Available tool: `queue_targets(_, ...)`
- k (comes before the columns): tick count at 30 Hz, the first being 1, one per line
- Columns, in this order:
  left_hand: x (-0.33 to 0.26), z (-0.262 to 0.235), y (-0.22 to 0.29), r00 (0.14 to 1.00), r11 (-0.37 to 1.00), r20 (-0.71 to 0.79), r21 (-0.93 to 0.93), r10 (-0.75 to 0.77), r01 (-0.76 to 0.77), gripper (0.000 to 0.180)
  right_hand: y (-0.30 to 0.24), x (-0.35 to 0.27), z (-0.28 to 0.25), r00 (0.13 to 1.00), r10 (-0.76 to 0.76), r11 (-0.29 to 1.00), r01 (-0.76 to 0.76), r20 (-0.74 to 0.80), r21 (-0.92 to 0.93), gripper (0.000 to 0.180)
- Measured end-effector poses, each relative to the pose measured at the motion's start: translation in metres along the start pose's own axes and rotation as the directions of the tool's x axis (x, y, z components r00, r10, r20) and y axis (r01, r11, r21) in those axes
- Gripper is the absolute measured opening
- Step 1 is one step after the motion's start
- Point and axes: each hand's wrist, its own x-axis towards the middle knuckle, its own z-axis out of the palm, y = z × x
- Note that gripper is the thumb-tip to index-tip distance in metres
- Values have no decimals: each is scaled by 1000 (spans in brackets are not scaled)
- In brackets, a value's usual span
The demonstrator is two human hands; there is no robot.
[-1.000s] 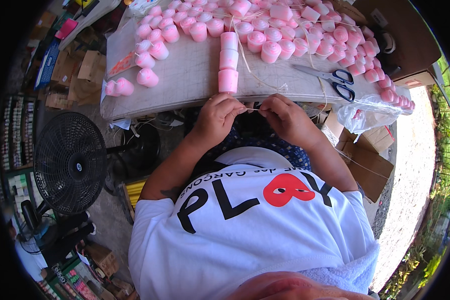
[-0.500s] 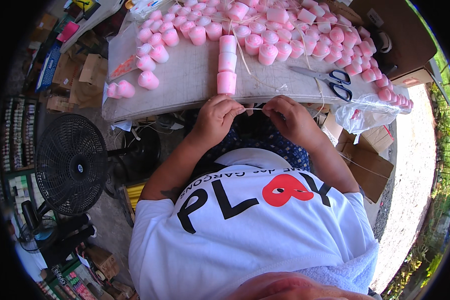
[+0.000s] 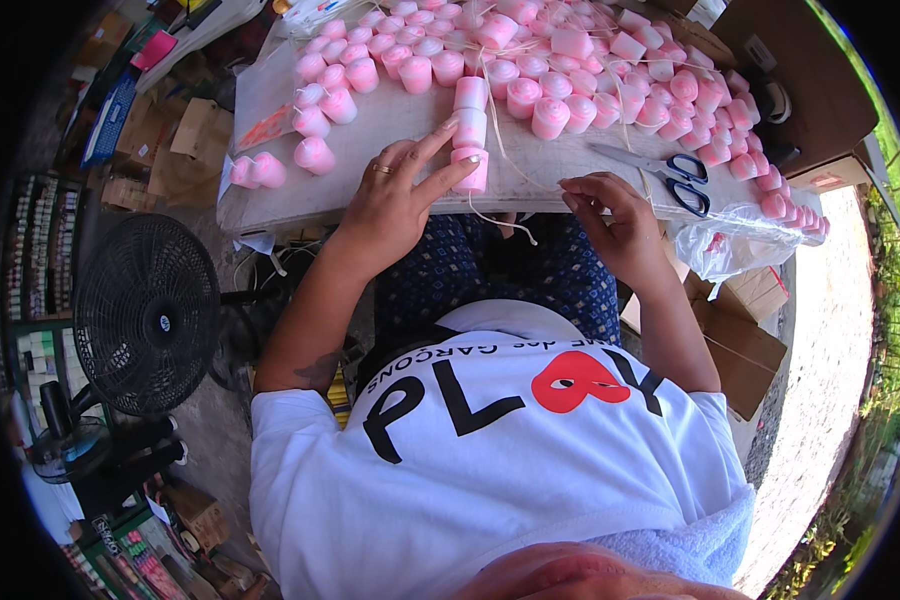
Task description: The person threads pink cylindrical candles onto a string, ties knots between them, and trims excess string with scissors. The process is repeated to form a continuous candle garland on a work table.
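Three pink-and-white candles (image 3: 472,130) lie end to end in a short row running toward the table's front edge. My left hand (image 3: 388,205) rests beside them with its fingers stretched out, two fingertips touching the row. From the nearest candle a pale wick (image 3: 500,222) hangs over the edge, its end loose. To the right, my right hand (image 3: 618,222) hovers at the edge, fingers loosely bent and apart, with nothing visible in them. Its fingertips are close to a thin pale string (image 3: 515,160) lying on the table.
Many more pink candles (image 3: 550,118) crowd the back of the table (image 3: 370,205). Scissors with dark blue handles (image 3: 688,185) lie at the right, near a clear plastic bag (image 3: 720,250). A large cardboard box (image 3: 800,70) stands at the back right. A black fan (image 3: 150,315) is at the left.
Both hands held a pale wick stretched between them at the edge. My left hand has moved up onto the candle row; my right has drawn aside. The wick now hangs free.
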Motion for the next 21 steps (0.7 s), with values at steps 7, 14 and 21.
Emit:
queue_targets(7, 25, 5, -3, 958, 986, 234, -35, 164, -161, 47, 11, 68, 34, 932, -357, 853, 355, 69, -382, 28)
queue_targets(14, 1, -12, 13, 990, 562, 49, -819, -133, 115, 52, 12, 75, 60, 919, -319, 769, 394, 231, -504, 27)
queue_targets(21, 6, 7, 29, 980, 239, -61, -971, -191, -14, 49, 13, 67, 58, 930, -329, 729, 359, 161, -582, 40)
